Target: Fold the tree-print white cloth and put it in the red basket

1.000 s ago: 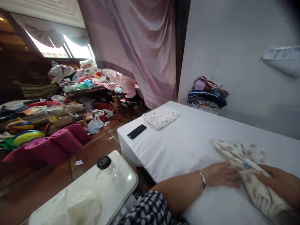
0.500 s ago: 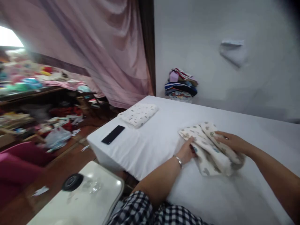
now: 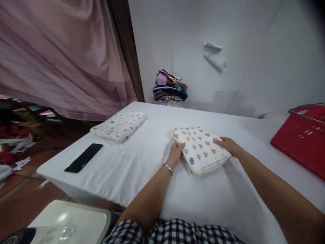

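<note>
A folded cream cloth (image 3: 200, 149) printed with grey, yellow, green and blue shapes lies on the white-covered table (image 3: 142, 166). My left hand (image 3: 175, 153) grips its left edge, fingers curled onto the fabric. My right hand (image 3: 230, 145) rests on the cloth's right edge with fingers lying flat. A silver bracelet (image 3: 168, 167) circles my left wrist.
Another folded patterned cloth (image 3: 119, 126) sits at the table's far left, with a black phone (image 3: 83, 157) nearer the left edge. A red basket (image 3: 302, 135) stands at the right. A stack of folded clothes (image 3: 169, 88) is against the wall. A pink curtain (image 3: 63, 57) hangs left.
The loose crumpled cloth is now a neat flat rectangle, with both hands on its sides. The view swung right, bringing the red basket in and losing the cluttered room.
</note>
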A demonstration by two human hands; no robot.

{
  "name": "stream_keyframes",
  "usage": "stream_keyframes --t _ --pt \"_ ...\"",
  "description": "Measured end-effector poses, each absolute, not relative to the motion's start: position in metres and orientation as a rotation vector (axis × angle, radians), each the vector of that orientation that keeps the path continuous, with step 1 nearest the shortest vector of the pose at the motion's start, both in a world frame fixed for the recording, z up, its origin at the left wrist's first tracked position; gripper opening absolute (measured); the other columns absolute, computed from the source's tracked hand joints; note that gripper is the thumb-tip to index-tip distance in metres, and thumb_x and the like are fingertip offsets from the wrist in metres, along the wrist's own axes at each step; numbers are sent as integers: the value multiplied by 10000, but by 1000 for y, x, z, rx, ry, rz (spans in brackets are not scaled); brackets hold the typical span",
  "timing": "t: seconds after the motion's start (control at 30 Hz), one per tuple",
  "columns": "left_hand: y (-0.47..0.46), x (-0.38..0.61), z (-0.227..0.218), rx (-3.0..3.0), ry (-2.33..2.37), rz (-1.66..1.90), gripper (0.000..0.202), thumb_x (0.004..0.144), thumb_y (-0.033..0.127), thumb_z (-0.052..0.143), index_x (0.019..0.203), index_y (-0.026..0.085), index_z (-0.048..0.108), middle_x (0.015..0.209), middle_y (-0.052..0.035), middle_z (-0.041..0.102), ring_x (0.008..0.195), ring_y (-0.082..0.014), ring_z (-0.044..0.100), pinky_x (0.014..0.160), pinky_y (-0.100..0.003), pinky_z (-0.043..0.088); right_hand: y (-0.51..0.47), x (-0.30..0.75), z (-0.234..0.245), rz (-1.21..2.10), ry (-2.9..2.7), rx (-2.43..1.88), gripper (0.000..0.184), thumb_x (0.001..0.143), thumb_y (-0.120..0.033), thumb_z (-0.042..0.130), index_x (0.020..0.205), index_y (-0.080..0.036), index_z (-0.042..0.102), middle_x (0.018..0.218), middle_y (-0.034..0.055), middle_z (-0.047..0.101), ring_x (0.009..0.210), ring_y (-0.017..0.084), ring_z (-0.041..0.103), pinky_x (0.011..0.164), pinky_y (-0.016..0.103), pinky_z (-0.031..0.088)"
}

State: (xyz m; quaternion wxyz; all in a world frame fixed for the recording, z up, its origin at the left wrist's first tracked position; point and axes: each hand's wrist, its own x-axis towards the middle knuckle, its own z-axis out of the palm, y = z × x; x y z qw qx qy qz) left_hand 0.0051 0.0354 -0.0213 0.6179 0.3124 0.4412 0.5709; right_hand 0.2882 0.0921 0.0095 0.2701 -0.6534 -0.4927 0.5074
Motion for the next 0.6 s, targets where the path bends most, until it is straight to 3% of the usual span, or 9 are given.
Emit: stream_keyframes --t 0.13,0.27,0.4,0.5,0.6 --pt "48 -15 -18 670 1125 1306 342 770 309 672 1068 151 609 1017 -114 705 845 -216 672 729 -346 552 87 277 2 1331 -1233 -1789 601 683 -490 752 1129 -110 620 1106 170 685 930 284 678 736 337 572" --pt "49 -25 -17 618 1179 1185 515 760 436 694 1156 142 548 1083 -159 678 895 -237 664 684 -336 553 83 272 1 1163 -1416 -1942 664 734 -640 635 1182 -150 611 1234 158 624 1045 290 632 830 350 540" --pt "39 -20 -14 709 1189 1103 710 650 379 801 1253 186 479 1207 -160 626 996 -270 639 776 -379 544 75 277 8 1205 -1478 -2008 718 723 -679 610 1260 -205 567 1278 154 593 1030 318 629 689 360 564" --pt "36 -14 -17 897 1272 1157 839 575 259 843 1312 209 446 1281 -140 582 1124 -276 578 932 -382 476 66 280 6 1292 -1454 -1938 673 717 -598 667 1256 -207 566 1239 147 616 983 302 639 626 329 559" --pt "40 -15 -23 982 1352 1232 914 586 177 806 1388 213 370 1319 -134 552 1175 -261 544 1005 -360 414 55 277 -2 1316 -1392 -1804 665 722 -547 686 1270 -197 550 1194 138 640 918 266 653 606 303 548"
